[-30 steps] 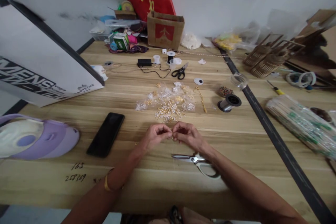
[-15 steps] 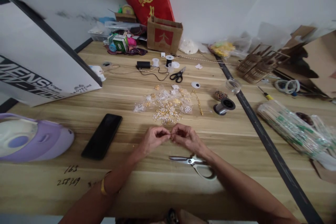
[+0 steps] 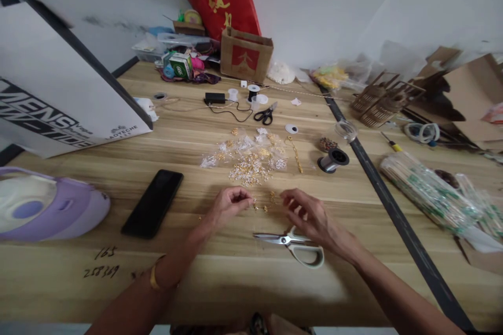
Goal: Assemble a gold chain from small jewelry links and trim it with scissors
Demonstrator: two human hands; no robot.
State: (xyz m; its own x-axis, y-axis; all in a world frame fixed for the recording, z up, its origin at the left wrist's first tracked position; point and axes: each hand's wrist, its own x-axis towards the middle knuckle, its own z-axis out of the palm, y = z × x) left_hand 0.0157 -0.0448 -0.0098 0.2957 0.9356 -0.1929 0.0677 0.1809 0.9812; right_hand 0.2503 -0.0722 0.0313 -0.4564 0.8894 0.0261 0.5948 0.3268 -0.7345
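Observation:
My left hand (image 3: 231, 204) is closed in a pinch on the end of a thin gold chain (image 3: 259, 196). The chain runs right over the wooden table, with small gold charms (image 3: 265, 209) beside it. To its right my right hand (image 3: 306, 213) hovers, its fingers loosely curled and apart, with nothing seen in them. Below the hands lie scissors with white handles (image 3: 293, 243), blades pointing left. Beyond them is a pile of small gold and silver beads (image 3: 249, 170) and clear bags of findings (image 3: 243, 144). A longer gold chain (image 3: 296, 157) lies right of the pile.
A black phone (image 3: 153, 204) and a lilac-and-white appliance (image 3: 58, 204) are on the left. A wire spool (image 3: 333, 160) and a bead container (image 3: 329, 144) stand to the right. Black scissors (image 3: 266, 114) lie farther back. Bagged sticks (image 3: 428, 188) lie at the far right.
My right hand has let go and moved right, away from my left hand. The gold chain and charms between the hands now show. My left hand stays almost where it was.

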